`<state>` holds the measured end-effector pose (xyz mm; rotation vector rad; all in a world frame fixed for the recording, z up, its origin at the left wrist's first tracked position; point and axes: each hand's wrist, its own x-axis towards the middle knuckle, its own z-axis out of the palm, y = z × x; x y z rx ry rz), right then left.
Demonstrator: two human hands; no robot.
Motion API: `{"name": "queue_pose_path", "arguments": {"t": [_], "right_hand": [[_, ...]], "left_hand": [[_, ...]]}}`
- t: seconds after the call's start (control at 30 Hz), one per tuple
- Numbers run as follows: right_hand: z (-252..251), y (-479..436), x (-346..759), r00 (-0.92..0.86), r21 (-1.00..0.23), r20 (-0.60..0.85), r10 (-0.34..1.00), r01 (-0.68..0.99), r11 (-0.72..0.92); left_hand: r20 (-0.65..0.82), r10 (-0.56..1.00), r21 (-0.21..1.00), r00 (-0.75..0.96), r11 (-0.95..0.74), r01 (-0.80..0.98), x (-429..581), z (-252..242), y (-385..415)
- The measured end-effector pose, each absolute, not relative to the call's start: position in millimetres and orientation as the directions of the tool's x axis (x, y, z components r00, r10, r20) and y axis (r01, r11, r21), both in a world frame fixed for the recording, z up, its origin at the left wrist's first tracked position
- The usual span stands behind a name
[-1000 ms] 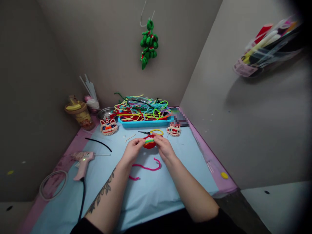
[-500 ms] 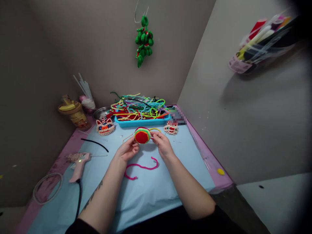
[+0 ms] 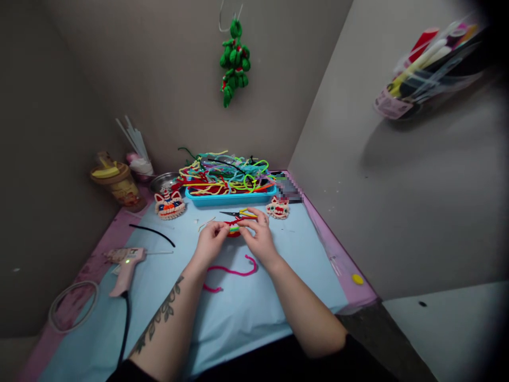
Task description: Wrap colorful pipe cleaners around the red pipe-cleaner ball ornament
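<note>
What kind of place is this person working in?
Probably a small craft corner for pipe-cleaner figures: a blue tray heaped with coloured pipe cleaners, a glue gun on the table, and finished animal faces near the hands.

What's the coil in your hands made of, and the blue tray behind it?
Coil: looks like fuzzy pipe cleaners wound in red, yellow and green bands, matte and soft. Tray: probably plastic, with a smooth, even blue wall and a slight sheen.
</note>
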<state>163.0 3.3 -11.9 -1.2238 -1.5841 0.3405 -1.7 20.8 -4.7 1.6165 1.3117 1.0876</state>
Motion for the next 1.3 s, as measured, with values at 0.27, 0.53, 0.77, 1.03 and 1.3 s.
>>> {"name": "queue_pose_path", "arguments": {"t": [0.27, 0.53, 0.77, 1.03, 1.3], "right_hand": [[-19, 6, 157, 0.076, -0.774, 0.449, 0.89, 0.531, 0.345], [-17, 2, 152, 0.12, -0.835, 0.374, 0.92, 0.476, 0.277], [-18, 3, 154, 0.116, -0.807, 0.425, 0.898, 0.499, 0.317], [-13, 6, 162, 0.17, -0.834, 0.407, 0.897, 0.47, 0.289], [-14, 4, 161, 0.017, -0.669, 0.562, 0.827, 0.597, 0.443]], "left_hand": [[0.332, 0.916, 0.725, 0.226, -0.401, 0.56, 0, -8, 18], [0.334, 0.911, 0.723, 0.244, -0.413, 0.554, 1, -11, 18], [0.377, 0.906, 0.745, 0.192, -0.42, 0.518, -1, -10, 20], [0.54, 0.819, 0.577, 0.192, -0.527, 0.624, -12, -5, 19], [0.118, 0.985, 0.97, -0.123, -0.087, 0.229, -5, -8, 21]]}}
